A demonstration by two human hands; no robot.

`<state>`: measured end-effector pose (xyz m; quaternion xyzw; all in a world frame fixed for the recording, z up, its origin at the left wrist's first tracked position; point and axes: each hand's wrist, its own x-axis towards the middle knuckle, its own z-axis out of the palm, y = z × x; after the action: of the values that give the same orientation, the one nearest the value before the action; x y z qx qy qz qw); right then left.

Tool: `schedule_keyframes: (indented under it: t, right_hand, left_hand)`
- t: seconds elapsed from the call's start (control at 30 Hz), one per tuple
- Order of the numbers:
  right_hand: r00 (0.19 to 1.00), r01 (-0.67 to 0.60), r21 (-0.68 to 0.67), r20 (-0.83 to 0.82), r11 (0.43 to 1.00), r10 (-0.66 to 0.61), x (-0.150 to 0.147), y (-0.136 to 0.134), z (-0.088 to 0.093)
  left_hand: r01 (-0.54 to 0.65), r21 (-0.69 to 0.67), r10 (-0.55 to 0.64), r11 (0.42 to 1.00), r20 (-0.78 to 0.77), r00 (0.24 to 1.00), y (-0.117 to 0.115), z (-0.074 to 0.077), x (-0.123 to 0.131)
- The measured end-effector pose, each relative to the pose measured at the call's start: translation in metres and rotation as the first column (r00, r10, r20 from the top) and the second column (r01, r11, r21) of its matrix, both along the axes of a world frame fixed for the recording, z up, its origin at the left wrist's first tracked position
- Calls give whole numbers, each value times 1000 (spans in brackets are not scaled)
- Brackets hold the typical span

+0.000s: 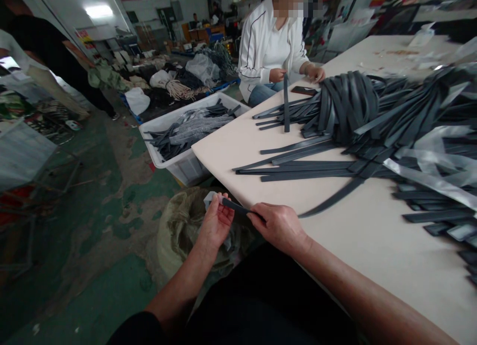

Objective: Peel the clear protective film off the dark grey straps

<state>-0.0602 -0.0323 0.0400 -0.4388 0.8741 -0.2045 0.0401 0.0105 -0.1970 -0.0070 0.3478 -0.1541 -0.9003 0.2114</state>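
A dark grey flat strip (333, 198) runs from the pile on the table across to my two hands. My right hand (278, 225) is closed around it just off the table edge. Further along, my left hand (217, 220) pinches the strip's end together with a small whitish, translucent piece (210, 200). Whether that piece is wrapped on the strip or only held against it, I cannot tell. Both hands are above an open woven sack (175, 225) that stands on the floor. Many like strips, some coiled in a bundle (346, 104), lie on the table to the right.
The pale table (354, 245) has its corner to my front left. Beyond it stands a white plastic bin (179, 168) of strips. Across sits a person in a white jacket (257, 42), holding a strip near a phone (303, 90). A metal-framed cart (26, 156) is at left.
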Motion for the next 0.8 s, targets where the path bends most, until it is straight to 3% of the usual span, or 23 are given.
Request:
schedule_keyframes:
  t: [0.2, 0.33, 0.43, 0.53, 0.6, 0.8]
  right_hand:
    - [1000, 4, 24, 12, 1000, -5, 1, -4, -4]
    - [999, -35, -7, 22, 999, 35, -2, -2, -7]
    - [990, -126, -52, 52, 991, 129, -17, 8, -11]
    - [988, -134, -75, 74, 988, 139, -33, 16, -10]
    - [994, -97, -71, 47, 993, 100, -35, 13, -5]
    - [992, -124, -110, -45, 986, 119, -10, -7, 8]
  left_hand:
    - [18, 47, -18, 999, 1, 1000, 16, 1, 2]
    - [88, 79, -84, 993, -52, 995, 37, -10, 9]
    - [38, 56, -35, 998, -46, 998, 26, -16, 3]
    - [-110, -6, 110, 994, -6, 994, 3, -5, -1]
    - [-146, -27, 145, 989, -30, 989, 1, 4, 0]
    - [33, 33, -25, 999, -235, 972, 28, 11, 6]
